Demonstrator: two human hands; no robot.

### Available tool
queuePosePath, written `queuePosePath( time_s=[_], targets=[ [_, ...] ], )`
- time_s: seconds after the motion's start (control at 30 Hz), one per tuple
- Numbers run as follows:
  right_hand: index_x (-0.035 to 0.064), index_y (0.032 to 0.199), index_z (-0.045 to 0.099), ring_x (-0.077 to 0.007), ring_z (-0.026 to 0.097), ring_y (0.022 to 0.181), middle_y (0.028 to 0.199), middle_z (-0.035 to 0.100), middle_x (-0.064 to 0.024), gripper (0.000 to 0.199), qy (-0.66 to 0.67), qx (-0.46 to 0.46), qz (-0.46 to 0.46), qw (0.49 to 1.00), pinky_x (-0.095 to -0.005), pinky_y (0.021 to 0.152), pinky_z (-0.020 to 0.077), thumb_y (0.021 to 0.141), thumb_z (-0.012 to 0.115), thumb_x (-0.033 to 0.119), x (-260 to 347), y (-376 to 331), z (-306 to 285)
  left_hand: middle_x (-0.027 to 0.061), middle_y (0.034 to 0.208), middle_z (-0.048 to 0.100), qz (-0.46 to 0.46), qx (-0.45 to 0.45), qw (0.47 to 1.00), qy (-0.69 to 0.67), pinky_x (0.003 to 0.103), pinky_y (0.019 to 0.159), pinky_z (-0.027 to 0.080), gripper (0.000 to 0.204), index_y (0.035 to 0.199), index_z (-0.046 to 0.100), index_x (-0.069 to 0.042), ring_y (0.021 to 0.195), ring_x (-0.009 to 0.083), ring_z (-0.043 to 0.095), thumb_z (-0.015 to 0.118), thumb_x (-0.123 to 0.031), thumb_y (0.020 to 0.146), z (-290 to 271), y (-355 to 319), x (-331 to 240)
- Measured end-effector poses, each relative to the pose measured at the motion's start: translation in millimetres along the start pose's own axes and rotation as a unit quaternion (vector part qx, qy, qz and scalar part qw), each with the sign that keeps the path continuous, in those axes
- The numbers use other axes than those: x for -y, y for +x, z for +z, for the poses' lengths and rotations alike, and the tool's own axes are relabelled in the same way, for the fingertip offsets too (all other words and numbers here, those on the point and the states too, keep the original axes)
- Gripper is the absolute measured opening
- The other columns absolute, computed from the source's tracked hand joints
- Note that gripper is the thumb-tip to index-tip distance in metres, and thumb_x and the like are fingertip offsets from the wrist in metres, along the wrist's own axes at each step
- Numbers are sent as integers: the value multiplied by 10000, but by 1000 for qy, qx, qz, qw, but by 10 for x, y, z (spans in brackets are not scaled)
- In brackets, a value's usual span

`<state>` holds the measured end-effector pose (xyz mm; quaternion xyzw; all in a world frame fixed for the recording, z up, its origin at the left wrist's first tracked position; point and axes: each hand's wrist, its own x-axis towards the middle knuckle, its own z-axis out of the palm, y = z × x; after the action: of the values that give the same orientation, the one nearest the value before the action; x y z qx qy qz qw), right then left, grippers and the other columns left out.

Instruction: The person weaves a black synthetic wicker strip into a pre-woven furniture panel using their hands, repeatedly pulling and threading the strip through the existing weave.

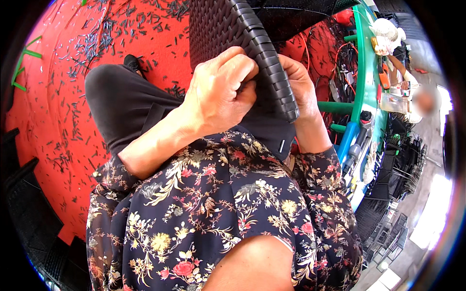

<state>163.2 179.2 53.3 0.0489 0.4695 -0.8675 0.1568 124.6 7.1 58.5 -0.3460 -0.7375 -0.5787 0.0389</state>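
A dark brown woven wicker panel point(213, 29) stands upright over my lap, its thick wrapped edge slanting down toward me. My left hand point(223, 89) is closed in a fist against the panel's left face, beside the wrapped edge. Whatever its curled fingers may pinch is hidden. On the other side, my right hand point(302, 89) grips the panel near the lower end of that edge, with its fingertips partly out of sight behind the strands.
Dark strand offcuts point(97, 43) litter the red floor covering point(53, 111). To the right runs a green metal frame point(361, 72) with a blue cylinder point(348, 140) beside it. Farther right, another person point(407, 87) works near stacked black furniture frames point(388, 184).
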Motion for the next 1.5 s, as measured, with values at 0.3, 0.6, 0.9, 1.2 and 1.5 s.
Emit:
queuePosePath(
  time_s=[0.3,0.6,0.9,1.2,1.5],
  targets=[
    [-12,978,594,-79,600,710,854,633,-37,163,58,-12,-21,998,-211,646,506,848,614,84,-181,-104,31,95,694,495,-83,-28,995,-48,329,504,434,197,779,555,-12,569,257,541,589,97,618,49,-178,-70],
    [-14,952,583,-64,592,699,830,627,-37,176,-41,-48,-81,995,-192,632,491,873,603,142,-199,-241,130,69,705,535,-275,23,946,-172,280,520,433,131,734,557,-1,600,166,588,628,68,648,19,-121,-261],
    [-17,964,591,-27,531,688,821,600,-1,157,-97,-71,-134,984,-159,614,440,876,594,112,-233,-238,153,121,682,500,-8,-43,998,38,364,493,441,210,742,507,-30,581,317,539,591,89,591,144,-125,-112],
    [-12,963,597,-36,549,710,807,604,-6,103,-257,-87,-184,945,-178,633,464,875,561,27,-143,-254,170,126,654,519,-150,-40,988,-27,331,530,438,142,713,524,4,592,291,551,578,84,608,149,-139,-225],
    [9,945,586,-25,546,699,781,602,10,86,-241,-70,-126,960,-170,622,459,886,566,68,-176,-329,124,7,718,586,-323,157,907,-222,175,565,421,133,876,585,21,659,44,579,530,43,757,-164,-63,-300]
  ],
)
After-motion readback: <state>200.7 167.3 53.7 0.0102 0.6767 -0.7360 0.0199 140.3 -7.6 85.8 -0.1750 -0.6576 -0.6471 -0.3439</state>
